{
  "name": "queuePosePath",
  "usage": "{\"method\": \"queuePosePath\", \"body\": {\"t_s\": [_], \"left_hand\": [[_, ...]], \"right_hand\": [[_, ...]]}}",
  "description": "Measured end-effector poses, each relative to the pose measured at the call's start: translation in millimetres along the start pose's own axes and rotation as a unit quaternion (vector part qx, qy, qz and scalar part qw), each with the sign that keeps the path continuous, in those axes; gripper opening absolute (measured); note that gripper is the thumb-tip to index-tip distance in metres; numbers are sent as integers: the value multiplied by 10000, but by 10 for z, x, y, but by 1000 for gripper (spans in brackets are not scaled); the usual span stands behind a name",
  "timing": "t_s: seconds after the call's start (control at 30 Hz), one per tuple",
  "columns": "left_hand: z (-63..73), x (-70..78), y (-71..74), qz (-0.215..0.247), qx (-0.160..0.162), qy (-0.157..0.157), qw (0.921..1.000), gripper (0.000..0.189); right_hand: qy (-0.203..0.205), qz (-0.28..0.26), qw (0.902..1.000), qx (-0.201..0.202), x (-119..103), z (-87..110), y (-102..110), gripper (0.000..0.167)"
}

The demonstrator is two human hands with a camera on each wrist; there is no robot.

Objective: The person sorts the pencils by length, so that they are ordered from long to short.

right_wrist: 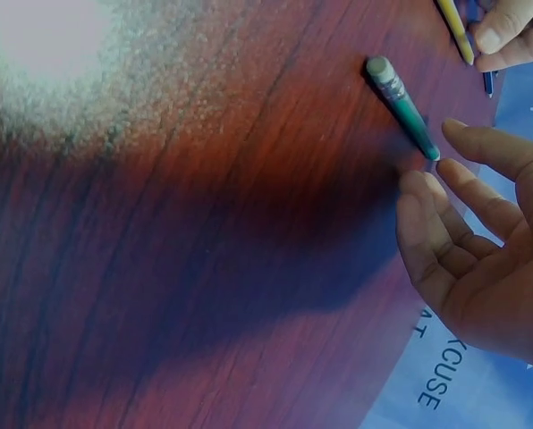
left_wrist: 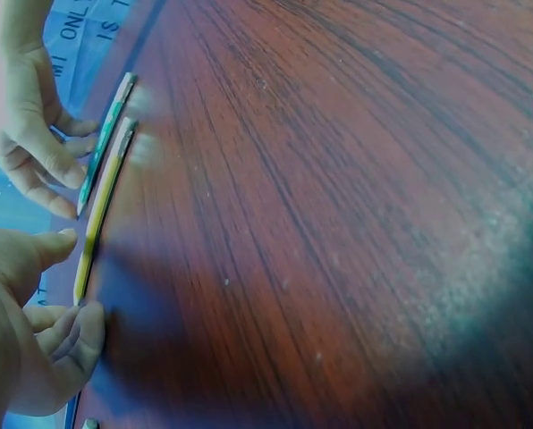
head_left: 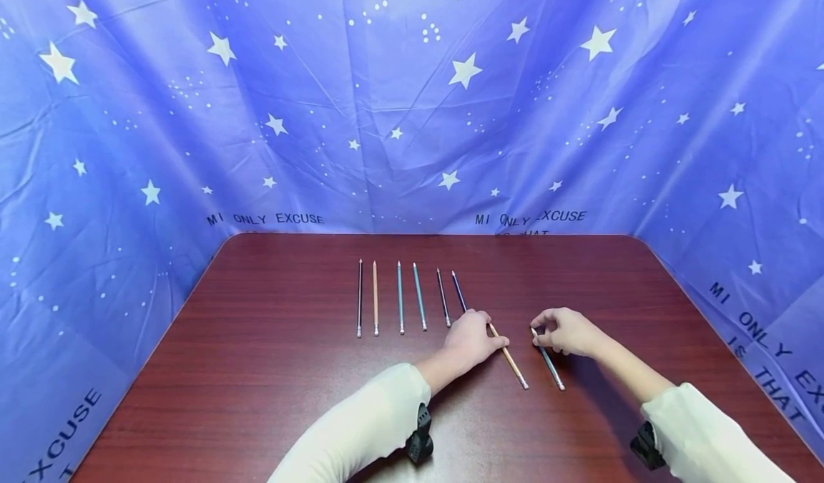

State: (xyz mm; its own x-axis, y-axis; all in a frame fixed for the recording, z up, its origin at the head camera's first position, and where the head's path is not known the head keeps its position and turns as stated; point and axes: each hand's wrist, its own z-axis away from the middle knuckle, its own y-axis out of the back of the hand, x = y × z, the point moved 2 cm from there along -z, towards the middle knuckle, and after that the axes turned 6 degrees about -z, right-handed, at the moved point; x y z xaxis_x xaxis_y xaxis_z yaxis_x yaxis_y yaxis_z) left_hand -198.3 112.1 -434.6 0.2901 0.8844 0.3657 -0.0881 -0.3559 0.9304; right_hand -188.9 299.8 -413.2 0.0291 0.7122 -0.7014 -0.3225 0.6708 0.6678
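Observation:
In the head view, my left hand is at the upper end of a yellow pencil. The left wrist view shows its thumb apart from the bent fingers, which are right at the pencil's tip. My right hand is over the pointed end of a green pencil. Its thumb and fingers are spread, with one fingertip right at the tip in the right wrist view. Both pencils lie slanted on the table, eraser ends toward me. A dark blue pencil runs partly behind my left hand.
Left of my hands, more pencils lie in a row on the dark red wooden table: a black one, a natural-wood one, two teal ones and another dark one. A blue starry cloth hangs around the table.

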Motion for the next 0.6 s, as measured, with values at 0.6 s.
{"method": "queuePosePath", "body": {"t_s": [0.6], "left_hand": [[-19,85,-10,-474,112,-107,9988,20]], "right_hand": [[-54,-84,9998,-171,-21,22,-28,39]]}}
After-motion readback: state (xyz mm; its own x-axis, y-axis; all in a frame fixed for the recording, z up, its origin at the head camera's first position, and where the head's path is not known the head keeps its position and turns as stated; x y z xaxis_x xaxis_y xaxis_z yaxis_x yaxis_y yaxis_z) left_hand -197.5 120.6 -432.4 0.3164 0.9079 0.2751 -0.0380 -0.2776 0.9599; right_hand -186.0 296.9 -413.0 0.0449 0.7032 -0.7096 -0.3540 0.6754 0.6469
